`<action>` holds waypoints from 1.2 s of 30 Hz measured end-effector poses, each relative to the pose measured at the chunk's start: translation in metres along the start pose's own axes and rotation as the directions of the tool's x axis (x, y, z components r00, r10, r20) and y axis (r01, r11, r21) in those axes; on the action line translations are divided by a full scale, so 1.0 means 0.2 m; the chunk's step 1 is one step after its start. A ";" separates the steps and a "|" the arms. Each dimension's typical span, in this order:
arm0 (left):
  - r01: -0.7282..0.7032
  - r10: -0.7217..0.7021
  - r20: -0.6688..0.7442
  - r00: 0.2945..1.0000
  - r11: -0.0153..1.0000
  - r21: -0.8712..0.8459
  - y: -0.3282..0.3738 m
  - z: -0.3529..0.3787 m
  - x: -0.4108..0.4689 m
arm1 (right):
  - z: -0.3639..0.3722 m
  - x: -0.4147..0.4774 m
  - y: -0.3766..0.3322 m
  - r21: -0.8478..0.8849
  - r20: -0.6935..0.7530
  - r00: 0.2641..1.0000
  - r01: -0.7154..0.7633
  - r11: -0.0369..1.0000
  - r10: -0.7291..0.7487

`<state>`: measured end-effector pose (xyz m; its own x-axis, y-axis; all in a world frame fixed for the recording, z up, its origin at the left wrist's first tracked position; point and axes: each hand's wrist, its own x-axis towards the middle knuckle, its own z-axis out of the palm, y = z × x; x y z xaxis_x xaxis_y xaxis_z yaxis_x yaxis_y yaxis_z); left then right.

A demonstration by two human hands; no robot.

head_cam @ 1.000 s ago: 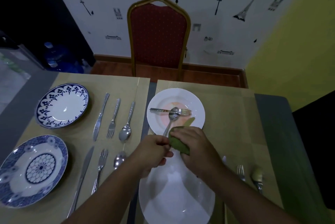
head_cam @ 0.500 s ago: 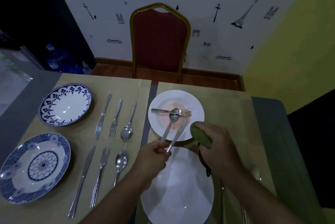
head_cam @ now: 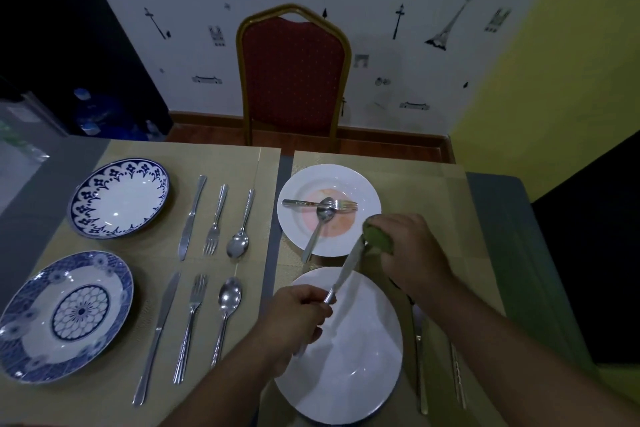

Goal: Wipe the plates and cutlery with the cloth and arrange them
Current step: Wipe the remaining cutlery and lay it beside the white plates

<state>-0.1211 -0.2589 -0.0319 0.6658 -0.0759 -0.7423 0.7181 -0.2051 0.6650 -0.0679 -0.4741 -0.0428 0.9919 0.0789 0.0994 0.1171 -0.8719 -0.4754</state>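
Head view: left hand (head_cam: 294,316) pinches the knife (head_cam: 346,271) by its handle; right hand (head_cam: 412,253) clamps the green cloth (head_cam: 379,239) around the blade tip. Left of both hands, 2 blue plates with 6 pieces look arranged. Beyond the hands, the stained white plate (head_cam: 363,191) holding fork and spoon is not yet wiped.

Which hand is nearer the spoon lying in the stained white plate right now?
Right. The right hand, holding the green cloth, sits just beside that plate's near-right rim, close to the spoon. The left hand grips the knife over the nearer white plate.
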 end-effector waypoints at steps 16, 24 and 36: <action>-0.075 0.075 0.000 0.997 0.995 0.063 0.14 0.06 -0.05 | -0.02 -0.36 -0.04 0.326 -0.030 0.971 -0.213 0.921 0.235; 0.016 0.021 0.138 0.990 0.965 -0.260 0.16 0.05 0.01 | -0.03 -0.38 -0.08 0.389 -0.032 0.969 -0.212 0.897 0.243; -0.054 0.092 0.117 0.989 0.955 -0.291 0.08 0.05 0.05 | 0.03 -0.47 -0.06 0.402 0.014 0.969 -0.232 0.886 0.248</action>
<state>-0.1048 -0.2738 -0.0289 0.7004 -0.2080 -0.6827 0.7089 0.0925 0.6992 -0.1629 -0.4684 -0.0518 0.9906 -0.1325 -0.0340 -0.1070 -0.5961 -0.7957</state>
